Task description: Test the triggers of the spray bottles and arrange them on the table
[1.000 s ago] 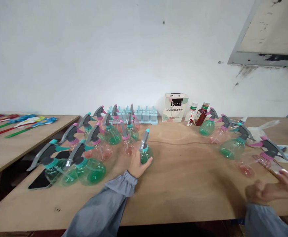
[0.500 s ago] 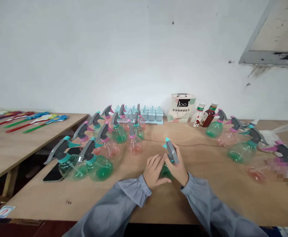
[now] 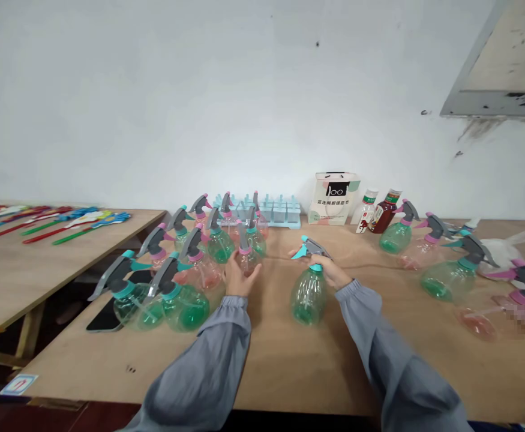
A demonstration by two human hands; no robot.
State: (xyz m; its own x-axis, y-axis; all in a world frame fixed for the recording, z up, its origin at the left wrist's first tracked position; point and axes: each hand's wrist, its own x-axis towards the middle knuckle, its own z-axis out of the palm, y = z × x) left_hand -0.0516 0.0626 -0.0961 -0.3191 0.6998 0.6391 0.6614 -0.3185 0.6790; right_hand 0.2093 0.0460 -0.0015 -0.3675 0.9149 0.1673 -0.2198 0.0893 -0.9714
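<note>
A green spray bottle [image 3: 308, 300] with a grey and turquoise trigger head stands in front of me. My right hand [image 3: 329, 268] is closed around its neck and head from the right, some fingers hidden behind. My left hand [image 3: 239, 279] is at a pink spray bottle [image 3: 247, 259], thumb and fingers spread on either side of its body. Whether they press on it is hard to see. Behind and left of that hand stand several more bottles, among them a green one [image 3: 185, 307] at the front and a pink one [image 3: 203, 271].
More spray bottles, including a green one [image 3: 446, 281], stand at the right. By the wall are a light-blue mould rack [image 3: 280, 213], a paper bag [image 3: 334, 199] and a red-brown bottle [image 3: 383, 214]. A phone [image 3: 104, 318] lies at the left. Colourful hand-shaped sticks [image 3: 80, 225] lie on another table.
My left hand has left the green spray bottle and moved left to the pink one. My right hand still grips the green bottle, its head now turned with the nozzle pointing left.
</note>
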